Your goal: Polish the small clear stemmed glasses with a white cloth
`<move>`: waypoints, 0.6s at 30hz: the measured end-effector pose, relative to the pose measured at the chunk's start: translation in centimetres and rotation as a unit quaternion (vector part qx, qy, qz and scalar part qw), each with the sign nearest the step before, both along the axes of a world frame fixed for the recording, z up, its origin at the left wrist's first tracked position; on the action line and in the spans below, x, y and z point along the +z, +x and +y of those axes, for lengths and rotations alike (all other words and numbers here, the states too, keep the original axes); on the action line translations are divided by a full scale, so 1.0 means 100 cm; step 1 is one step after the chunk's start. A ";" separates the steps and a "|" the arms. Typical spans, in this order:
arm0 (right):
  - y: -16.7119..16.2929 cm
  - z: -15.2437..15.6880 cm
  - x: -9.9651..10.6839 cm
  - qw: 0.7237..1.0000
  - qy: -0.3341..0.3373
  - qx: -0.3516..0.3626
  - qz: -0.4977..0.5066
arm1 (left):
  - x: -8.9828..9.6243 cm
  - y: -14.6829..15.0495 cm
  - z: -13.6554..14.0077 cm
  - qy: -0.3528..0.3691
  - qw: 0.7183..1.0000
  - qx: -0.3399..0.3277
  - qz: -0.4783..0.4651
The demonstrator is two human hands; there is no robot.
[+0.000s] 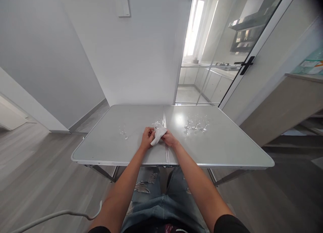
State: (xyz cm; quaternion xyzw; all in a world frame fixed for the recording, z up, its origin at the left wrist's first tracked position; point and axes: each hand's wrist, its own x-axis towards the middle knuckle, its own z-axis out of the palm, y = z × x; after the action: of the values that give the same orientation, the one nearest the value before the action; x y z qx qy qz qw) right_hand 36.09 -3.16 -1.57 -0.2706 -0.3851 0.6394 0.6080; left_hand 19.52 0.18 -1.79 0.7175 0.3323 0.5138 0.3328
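Over the middle of the table, my right hand [170, 139] grips a white cloth [158, 134] that hangs down between my hands. My left hand [147, 138] is at the cloth's left edge, its fingers curled and closed; what lies between them is too small to make out. Just beyond the cloth shows a clear glass piece [158, 122], partly covered by it. Several clear stemmed glasses [196, 127] are grouped on the right half of the table. To the left is another clear, see-through item [123, 130], its shape hard to tell.
The grey folding table [227, 149] has a metal rim and a centre seam. A white wall [141, 65] rises behind it. Right of that is a glass door with a black handle [247, 65]. A pale cable [63, 212] curves in at lower left.
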 end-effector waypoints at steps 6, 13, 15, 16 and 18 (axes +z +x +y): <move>0.000 0.000 -0.004 0.996 0.034 -0.054 -0.057 | 0.006 0.001 -0.008 -0.035 0.993 -0.113 -0.007; -0.003 -0.003 0.004 0.990 0.069 -0.089 -0.083 | 0.011 0.001 -0.017 -0.065 0.987 -0.138 -0.053; -0.005 -0.003 0.004 0.990 0.068 -0.096 -0.081 | 0.012 0.002 -0.017 -0.091 0.983 -0.144 -0.075; -0.006 -0.003 0.004 0.990 0.064 -0.101 -0.079 | 0.012 0.002 -0.018 -0.097 0.982 -0.143 -0.076; -0.007 -0.003 0.004 0.990 0.055 -0.112 -0.070 | 0.013 0.002 -0.018 -0.091 0.985 -0.131 -0.061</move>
State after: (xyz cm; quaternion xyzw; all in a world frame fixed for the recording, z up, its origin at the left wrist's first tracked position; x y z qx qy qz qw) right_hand 35.42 -3.44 -1.15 -0.3226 -0.4281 0.5247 0.6614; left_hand 19.68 -1.57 -0.44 0.6885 0.2601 0.4764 0.4810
